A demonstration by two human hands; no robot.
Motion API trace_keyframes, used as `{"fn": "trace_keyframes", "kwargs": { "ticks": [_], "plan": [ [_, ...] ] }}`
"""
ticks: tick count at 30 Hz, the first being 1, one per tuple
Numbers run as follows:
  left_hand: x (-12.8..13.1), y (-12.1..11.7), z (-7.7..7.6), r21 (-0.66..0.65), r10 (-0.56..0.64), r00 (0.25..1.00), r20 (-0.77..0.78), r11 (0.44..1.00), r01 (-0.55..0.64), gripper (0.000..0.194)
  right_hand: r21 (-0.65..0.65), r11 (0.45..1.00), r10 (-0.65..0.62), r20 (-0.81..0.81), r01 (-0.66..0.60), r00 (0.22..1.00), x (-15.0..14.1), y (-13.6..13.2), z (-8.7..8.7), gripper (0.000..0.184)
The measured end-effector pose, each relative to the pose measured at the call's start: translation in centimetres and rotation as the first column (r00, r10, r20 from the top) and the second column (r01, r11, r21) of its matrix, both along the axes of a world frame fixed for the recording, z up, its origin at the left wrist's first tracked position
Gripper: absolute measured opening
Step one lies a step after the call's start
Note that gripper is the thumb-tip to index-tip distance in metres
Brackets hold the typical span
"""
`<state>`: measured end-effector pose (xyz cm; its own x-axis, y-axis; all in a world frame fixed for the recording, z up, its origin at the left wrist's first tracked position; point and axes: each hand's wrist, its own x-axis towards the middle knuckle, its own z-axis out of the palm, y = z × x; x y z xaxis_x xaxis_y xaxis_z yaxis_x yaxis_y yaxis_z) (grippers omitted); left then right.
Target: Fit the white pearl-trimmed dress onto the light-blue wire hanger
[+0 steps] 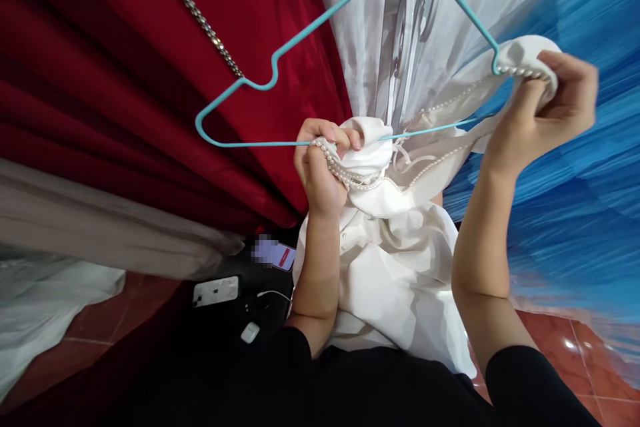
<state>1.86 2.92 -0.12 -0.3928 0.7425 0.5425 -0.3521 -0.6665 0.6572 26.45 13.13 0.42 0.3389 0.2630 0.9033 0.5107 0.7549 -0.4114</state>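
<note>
A white dress (pixel 395 267) with pearl-bead trim hangs down over my lap from a light blue hanger (pixel 325 17). My left hand (pixel 323 163) is closed on a bunched, pearl-edged part of the dress beside the hanger's bottom bar; whether it also grips the bar, I cannot tell. Farther right and higher, my right hand (pixel 555 97) pinches a pearl-edged strap of the dress. That strap lies around the right end of the hanger. The hanger's left end is bare of the dress. Its hook is out of view at the top.
Red fabric (pixel 280 7) hangs on the left with a beaded chain (pixel 195 10). Blue tulle (pixel 575 213) hangs on the right, white fabric (pixel 345 47) behind. On a black surface at lower left lie a lit phone (pixel 283 255), a white phone (pixel 216 291) and an earbud case (pixel 250 332).
</note>
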Motion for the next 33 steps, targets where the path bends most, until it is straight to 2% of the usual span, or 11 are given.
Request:
{"fn": "trace_keyframes", "kwargs": {
  "ticks": [3,7,10,13,16,19,21,24,26,31,33],
  "plan": [
    [-0.4,0.2,0.1,0.026,-0.035,0.999,0.028,0.999,0.035,0.019,0.063,0.996,-0.051,-0.059,0.055,0.997,2.2,1.2,0.8,0.017],
    [-0.5,0.4,0.0,0.012,-0.096,0.995,0.034,0.995,0.096,0.026,0.019,0.995,-0.09,-0.187,0.095,0.978,4.6,0.8,0.3,0.019],
    [-0.2,0.6,-0.4,-0.052,-0.079,0.997,0.004,0.996,0.079,0.031,-0.057,0.996,-0.081,-0.308,0.067,0.948,3.9,-1.8,-1.4,0.014],
    [0.3,1.0,-0.9,-0.026,-0.087,0.996,0.012,0.996,0.087,0.031,-0.091,0.995,-0.064,-0.308,0.037,0.949,0.8,-5.7,-3.3,0.005],
    [0.6,1.2,-1.2,0.027,-0.128,0.991,0.042,0.992,0.127,0.028,-0.155,0.984,0.059,-0.166,-0.085,0.984,-2.8,-8.8,-4.2,0.004],
    [0.5,1.2,-1.2,0.016,-0.143,0.989,0.043,0.99,0.143,0.03,-0.16,0.972,0.172,-0.016,-0.172,0.985,-5.5,-10.1,-3.6,0.009],
    [0.4,1.1,-1.3,0.0,-0.15,0.988,0.033,0.989,0.15,0.032,-0.16,0.961,0.246,0.134,-0.224,0.96,-6.8,-10.2,-2.8,0.023],
    [0.3,0.9,-1.5,-0.011,-0.138,0.99,0.016,0.99,0.138,0.031,-0.302,0.904,0.39,0.292,-0.303,0.873,-8.1,-10.0,-2.1,0.038],
    [0.3,0.7,-1.8,-0.036,-0.135,0.991,-0.004,0.99,0.135,0.029,-0.374,0.873,0.425,0.272,-0.312,0.863,-8.6,-9.9,-2.2,0.035],
    [-1.2,-0.1,-2.9,-0.092,-0.267,0.962,-0.063,0.961,0.26,0.019,-0.321,0.901,0.367,0.205,-0.292,0.907,-8.9,-9.3,-2.8,0.03],
    [-2.6,-0.5,-3.7,-0.128,-0.228,0.967,-0.116,0.969,0.213,0.021,-0.302,0.906,0.364,0.205,-0.296,0.908,-9.0,-9.0,-2.6,0.029]
  ]
}}
